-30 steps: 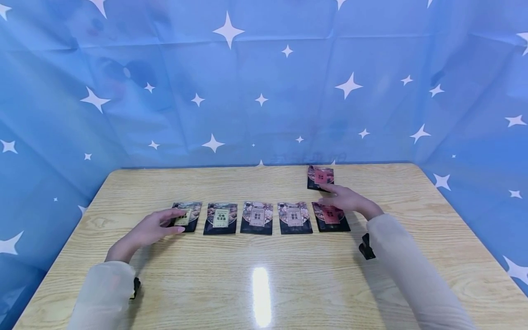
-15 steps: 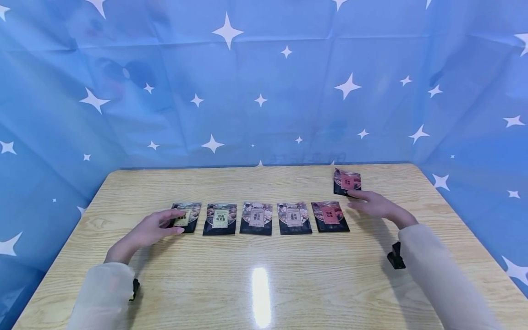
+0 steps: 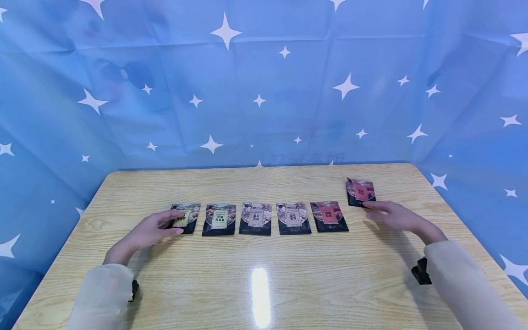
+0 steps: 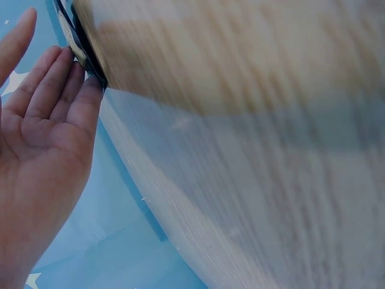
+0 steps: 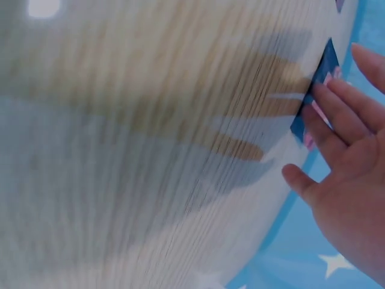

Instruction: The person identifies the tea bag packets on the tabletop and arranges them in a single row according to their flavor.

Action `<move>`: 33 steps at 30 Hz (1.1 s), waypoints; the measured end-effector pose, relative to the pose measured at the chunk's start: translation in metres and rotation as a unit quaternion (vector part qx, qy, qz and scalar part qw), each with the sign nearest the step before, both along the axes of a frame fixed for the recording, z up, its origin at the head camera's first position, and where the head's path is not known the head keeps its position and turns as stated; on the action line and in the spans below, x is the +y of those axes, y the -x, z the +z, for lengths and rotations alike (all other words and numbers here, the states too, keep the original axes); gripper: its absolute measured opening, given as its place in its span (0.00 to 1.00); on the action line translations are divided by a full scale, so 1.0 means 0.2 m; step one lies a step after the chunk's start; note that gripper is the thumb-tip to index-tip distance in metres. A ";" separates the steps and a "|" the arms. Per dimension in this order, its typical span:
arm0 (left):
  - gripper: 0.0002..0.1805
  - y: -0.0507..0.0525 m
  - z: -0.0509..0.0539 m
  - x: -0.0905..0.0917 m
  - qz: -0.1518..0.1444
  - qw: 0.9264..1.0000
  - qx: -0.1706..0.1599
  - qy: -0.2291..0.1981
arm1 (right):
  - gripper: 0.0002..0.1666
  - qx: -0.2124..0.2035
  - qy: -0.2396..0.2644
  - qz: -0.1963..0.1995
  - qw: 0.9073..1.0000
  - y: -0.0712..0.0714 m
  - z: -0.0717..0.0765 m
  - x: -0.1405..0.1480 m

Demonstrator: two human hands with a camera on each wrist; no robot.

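In the head view my right hand [image 3: 396,216] touches the near edge of a black tea packet with a red label [image 3: 360,189], set back at the right. The right wrist view shows several fairly straight fingers against that packet [image 5: 326,65], thumb apart. My left hand [image 3: 148,231] rests its fingers on the leftmost black packet with a yellow-green label [image 3: 187,218], partly covering it. Straight fingers meet this packet's edge in the left wrist view, the thumb held away. Another red-labelled packet [image 3: 329,217] lies left of my right hand.
Between the hands, in a row, lie a green-labelled packet [image 3: 219,219] and two flowery packets with pale labels, one left [image 3: 255,219] and one right [image 3: 294,218]. All are on a wooden table [image 3: 214,288]. A blue starred cloth [image 3: 264,68] hangs behind it.
My right hand has slid its red-labelled packet rightward and nearer me, from behind the row's right end to beyond it. The left hand and the packets in the row have stayed put.
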State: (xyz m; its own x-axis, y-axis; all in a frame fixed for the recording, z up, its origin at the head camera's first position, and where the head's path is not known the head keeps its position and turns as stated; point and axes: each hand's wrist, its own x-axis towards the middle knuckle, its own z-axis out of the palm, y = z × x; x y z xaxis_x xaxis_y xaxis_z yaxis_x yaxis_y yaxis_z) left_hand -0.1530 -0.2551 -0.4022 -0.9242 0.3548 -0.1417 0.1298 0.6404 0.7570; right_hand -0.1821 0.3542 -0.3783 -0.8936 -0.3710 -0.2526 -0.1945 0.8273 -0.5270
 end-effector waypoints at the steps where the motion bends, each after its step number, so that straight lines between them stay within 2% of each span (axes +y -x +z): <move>1: 0.31 0.00 0.00 0.00 0.000 1.000 0.000 -0.001 | 0.33 -0.001 0.003 0.002 1.000 -0.01 0.00 0.01; 12: 0.32 0.00 -0.02 -0.01 0.005 1.000 0.002 0.006 | 0.31 -0.019 0.024 0.024 0.999 -0.16 0.01 0.06; 18: 0.33 -0.01 -0.01 -0.01 0.006 1.000 0.007 0.005 | 0.30 -0.033 0.035 0.046 0.998 -0.21 0.02 0.05; 24: 0.33 -0.01 -0.01 -0.01 0.006 1.000 0.003 0.007 | 0.29 -0.043 0.037 0.065 0.996 -0.24 0.03 0.05; 33: 0.32 -0.01 0.00 0.00 0.001 1.000 0.004 0.004 | 0.28 -0.037 0.035 0.074 0.996 -0.23 0.02 0.07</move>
State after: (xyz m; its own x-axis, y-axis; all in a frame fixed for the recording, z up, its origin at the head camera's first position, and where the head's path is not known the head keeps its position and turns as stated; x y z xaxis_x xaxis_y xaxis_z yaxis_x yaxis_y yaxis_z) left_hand -0.1512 -0.2550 -0.4023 -0.9256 0.3527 -0.1376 0.1345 0.6461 0.7513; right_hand -0.1359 0.3672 -0.3737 -0.8071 -0.5170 -0.2849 -0.2708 0.7531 -0.5996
